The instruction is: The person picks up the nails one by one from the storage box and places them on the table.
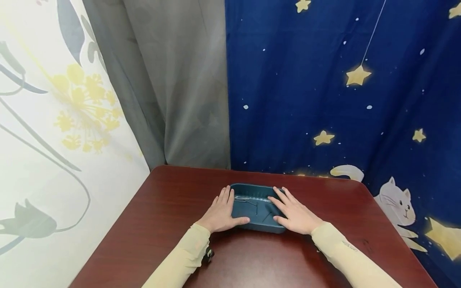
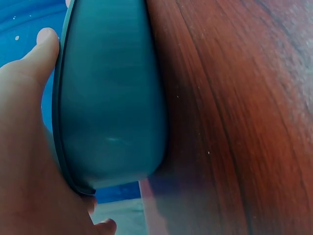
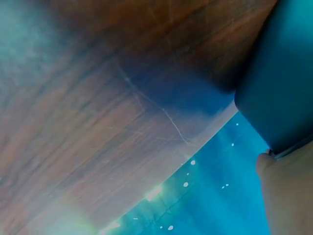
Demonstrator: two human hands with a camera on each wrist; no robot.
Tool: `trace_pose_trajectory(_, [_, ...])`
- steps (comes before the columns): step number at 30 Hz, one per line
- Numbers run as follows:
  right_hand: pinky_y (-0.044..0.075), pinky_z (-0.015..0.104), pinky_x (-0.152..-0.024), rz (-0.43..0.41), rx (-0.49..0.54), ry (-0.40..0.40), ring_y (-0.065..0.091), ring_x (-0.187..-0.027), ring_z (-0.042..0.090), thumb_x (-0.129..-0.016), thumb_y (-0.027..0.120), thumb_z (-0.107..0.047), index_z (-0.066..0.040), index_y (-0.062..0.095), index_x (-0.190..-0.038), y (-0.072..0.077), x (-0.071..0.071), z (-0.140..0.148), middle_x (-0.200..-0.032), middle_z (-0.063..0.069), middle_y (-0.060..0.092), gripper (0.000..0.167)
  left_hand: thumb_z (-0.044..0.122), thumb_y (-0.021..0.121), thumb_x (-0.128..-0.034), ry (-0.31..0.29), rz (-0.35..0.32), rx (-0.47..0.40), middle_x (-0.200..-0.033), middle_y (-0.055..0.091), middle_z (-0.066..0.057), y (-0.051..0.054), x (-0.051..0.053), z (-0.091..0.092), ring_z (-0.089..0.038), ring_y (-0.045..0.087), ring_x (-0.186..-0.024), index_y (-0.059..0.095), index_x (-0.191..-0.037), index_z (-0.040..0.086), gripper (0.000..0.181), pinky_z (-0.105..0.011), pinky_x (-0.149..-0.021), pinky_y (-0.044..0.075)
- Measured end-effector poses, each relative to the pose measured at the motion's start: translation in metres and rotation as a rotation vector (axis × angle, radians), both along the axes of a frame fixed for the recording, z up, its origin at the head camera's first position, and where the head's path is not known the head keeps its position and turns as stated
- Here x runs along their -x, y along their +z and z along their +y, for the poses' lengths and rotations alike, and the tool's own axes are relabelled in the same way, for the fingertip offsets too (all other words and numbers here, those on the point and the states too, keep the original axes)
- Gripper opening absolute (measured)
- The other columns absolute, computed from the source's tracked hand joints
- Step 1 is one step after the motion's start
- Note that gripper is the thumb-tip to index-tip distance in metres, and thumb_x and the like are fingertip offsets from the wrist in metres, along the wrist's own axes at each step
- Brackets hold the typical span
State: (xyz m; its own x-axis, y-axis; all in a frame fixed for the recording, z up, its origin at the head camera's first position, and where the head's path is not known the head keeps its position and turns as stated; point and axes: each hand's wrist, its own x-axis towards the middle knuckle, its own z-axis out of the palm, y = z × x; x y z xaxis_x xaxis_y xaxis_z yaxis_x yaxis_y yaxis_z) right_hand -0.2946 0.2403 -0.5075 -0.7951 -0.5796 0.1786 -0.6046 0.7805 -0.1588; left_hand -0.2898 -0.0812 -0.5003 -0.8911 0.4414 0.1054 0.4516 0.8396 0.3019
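Note:
A dark teal rectangular tray (image 1: 257, 228) lies on the table, with several thin, sliver-like pieces (image 1: 257, 209) inside, too small to identify. My left hand (image 1: 220, 213) rests over its left rim, fingers stretched toward the far side and thumb reaching along the near edge. Across the right rim lies my right hand (image 1: 296, 213), its spread fingers and thumb reaching over the inside. From the left wrist, the tray's outer wall (image 2: 112, 98) shows below the left hand (image 2: 29, 142). Only a small part of the right hand (image 3: 288, 191) appears in the right wrist view, against a tray corner.
The reddish-brown wooden table (image 1: 173, 208) has rounded far corners. Behind it hang a grey curtain (image 1: 194, 88) and a blue star-patterned curtain (image 1: 295, 92). White floral fabric (image 1: 47, 168) borders the left side. A small black object (image 1: 208, 255) shows by the left sleeve.

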Motion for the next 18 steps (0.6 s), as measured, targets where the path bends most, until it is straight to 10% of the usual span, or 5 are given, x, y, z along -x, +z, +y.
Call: trace_pose_trajectory(18, [0.018,0.055,-0.119,0.038,0.003,-0.099,0.02,-0.149,0.043,-0.09,0.069,-0.025,-0.014,0.068,-0.131,0.006,0.005,-0.019,-0.163,0.012,0.027,0.042,0.091,0.05,-0.0732,0.067,-0.009,-0.04,-0.167,0.006,-0.018,0.0,-0.003,0.005,-0.035,0.009,-0.153,0.018,-0.158,-0.004,0.132,-0.059,-0.117,0.016])
